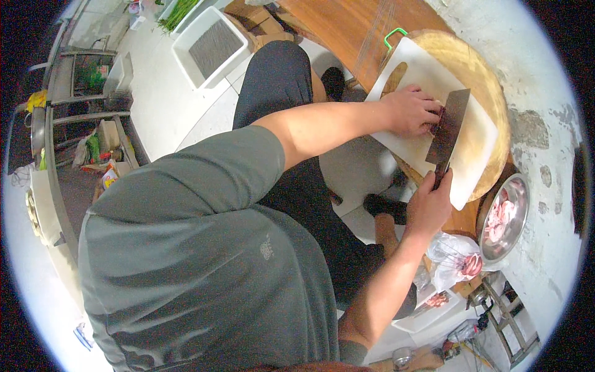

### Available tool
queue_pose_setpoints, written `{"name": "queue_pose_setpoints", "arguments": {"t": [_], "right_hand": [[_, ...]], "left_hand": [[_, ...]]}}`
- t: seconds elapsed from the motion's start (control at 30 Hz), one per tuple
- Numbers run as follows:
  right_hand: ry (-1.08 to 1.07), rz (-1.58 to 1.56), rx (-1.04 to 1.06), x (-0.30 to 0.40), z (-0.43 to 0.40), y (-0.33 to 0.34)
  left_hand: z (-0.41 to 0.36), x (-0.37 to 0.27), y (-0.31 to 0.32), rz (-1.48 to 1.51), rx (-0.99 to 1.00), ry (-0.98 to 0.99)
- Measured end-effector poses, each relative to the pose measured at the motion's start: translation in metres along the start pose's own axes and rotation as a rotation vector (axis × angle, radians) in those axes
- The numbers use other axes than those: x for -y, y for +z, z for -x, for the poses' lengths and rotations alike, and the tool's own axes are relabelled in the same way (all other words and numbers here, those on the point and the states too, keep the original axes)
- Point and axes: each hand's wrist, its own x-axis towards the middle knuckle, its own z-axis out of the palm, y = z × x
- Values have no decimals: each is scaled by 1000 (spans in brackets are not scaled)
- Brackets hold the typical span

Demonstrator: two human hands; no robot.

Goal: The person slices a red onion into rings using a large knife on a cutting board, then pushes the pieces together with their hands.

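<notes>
My right hand (430, 204) grips the dark handle of a broad cleaver (451, 123). The blade stands over a white cutting board (474, 135), close beside the fingertips of my left hand (413, 111). Those fingers are curled and press on a small dark reddish piece of food (439, 114), mostly hidden by the hand and blade, so I cannot tell its kind. Beneath the white board, which has a green handle (395, 35), lies a thick round wooden chopping block (488, 88).
The block rests on a wooden table (344, 28) against a wall. A steel bowl (527, 204) of raw meat and a plastic bag (446, 253) with meat stand to my right. A white tub (179, 51) sits on the floor to my left; shelving (88, 100) is behind me.
</notes>
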Motion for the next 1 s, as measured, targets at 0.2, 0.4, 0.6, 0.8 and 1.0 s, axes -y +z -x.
{"name": "queue_pose_setpoints", "arguments": {"t": [0.2, 0.4, 0.6, 0.8, 1.0], "right_hand": [[25, -112, -98, -3, 12, -2], [-3, -86, -69, -8, 19, -4], [5, -27, -8, -9, 28, -4], [8, 63, 26, -2, 21, -7], [-47, 120, 9, 13, 1, 3]], "left_hand": [[2, 2, 0, 61, -24, -14], [1, 0, -4, 74, -52, -15], [1, 1, -3, 45, -52, -10], [-5, -3, -4, 63, 51, -21], [1, 3, -5, 47, 28, -21]]}}
